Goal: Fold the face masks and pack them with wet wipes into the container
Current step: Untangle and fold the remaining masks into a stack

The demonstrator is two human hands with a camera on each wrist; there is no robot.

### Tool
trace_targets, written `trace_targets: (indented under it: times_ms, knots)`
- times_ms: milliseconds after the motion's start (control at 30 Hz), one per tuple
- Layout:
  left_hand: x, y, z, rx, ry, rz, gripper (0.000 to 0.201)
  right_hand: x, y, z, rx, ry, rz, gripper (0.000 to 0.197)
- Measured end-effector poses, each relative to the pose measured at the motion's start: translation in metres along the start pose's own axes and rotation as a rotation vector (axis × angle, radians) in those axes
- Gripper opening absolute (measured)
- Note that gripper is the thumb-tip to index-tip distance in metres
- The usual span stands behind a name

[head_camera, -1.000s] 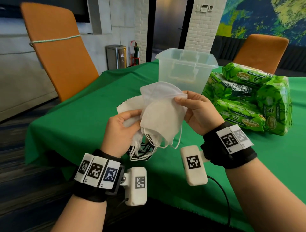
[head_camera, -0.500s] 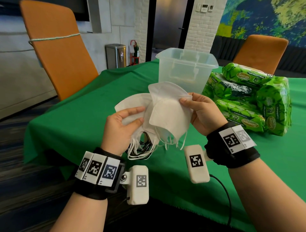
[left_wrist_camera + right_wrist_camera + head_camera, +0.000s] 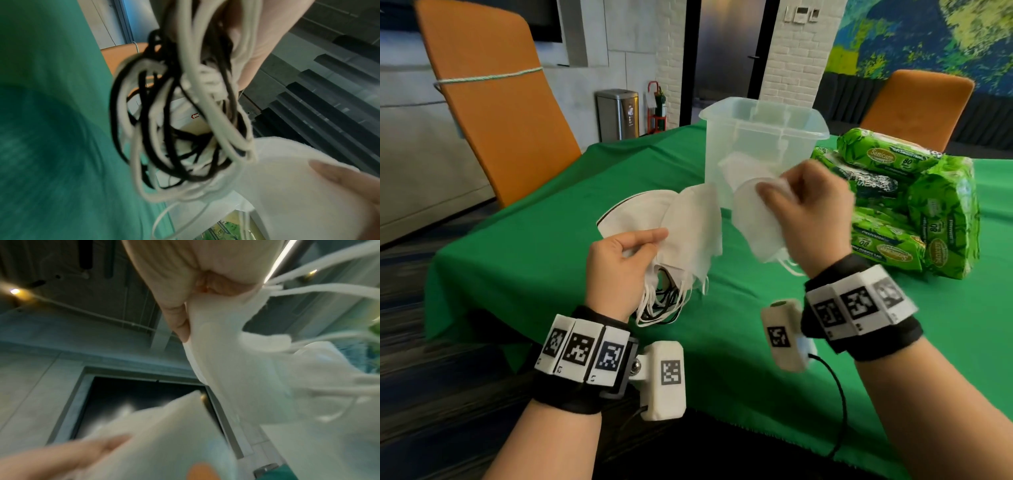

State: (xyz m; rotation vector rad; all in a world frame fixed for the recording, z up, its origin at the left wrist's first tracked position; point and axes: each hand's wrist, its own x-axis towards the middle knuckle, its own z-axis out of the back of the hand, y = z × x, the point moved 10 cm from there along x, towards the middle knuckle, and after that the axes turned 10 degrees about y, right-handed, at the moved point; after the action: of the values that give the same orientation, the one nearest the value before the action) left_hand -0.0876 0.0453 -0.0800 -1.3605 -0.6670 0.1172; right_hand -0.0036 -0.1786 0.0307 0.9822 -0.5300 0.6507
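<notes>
One mask in right hand, one container behind.

Left hand pinching; right hand raised, apparently fisted.

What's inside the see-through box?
Something white shows through the container's clear wall, probably a mask or two. The right hand and its mask cover the lower part, so I can't tell more.
</notes>
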Motion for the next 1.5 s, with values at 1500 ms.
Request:
trace_targets:
  times_ms: [1500]
  knots:
    - [-0.002,-0.009,-0.011,-0.207,0.112,-0.042,0.027,0.001,0.013,-0.04,0.155,0.126,0.166,0.014]
